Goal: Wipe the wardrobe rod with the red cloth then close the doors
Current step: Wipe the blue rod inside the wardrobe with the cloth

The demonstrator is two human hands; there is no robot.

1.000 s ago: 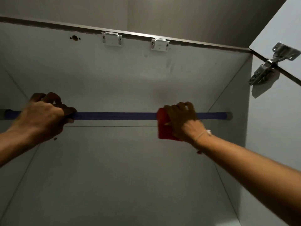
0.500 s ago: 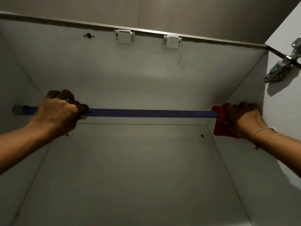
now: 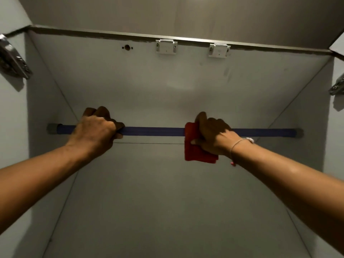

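The left hand [image 3: 94,130] grips the bare wardrobe rod [image 3: 152,131], which looks stiff and fixed. The right hand [image 3: 214,135] wraps the soft red cloth [image 3: 193,151] around it mid-span.

2 hands [image 3: 95,131], 1 rod [image 3: 152,131], 1 cloth [image 3: 195,151], 2 brackets [image 3: 166,46].

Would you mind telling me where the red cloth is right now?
In the head view, the red cloth is wrapped over the blue rod right of centre, gripped by the right hand; the left hand grips the rod's left part.
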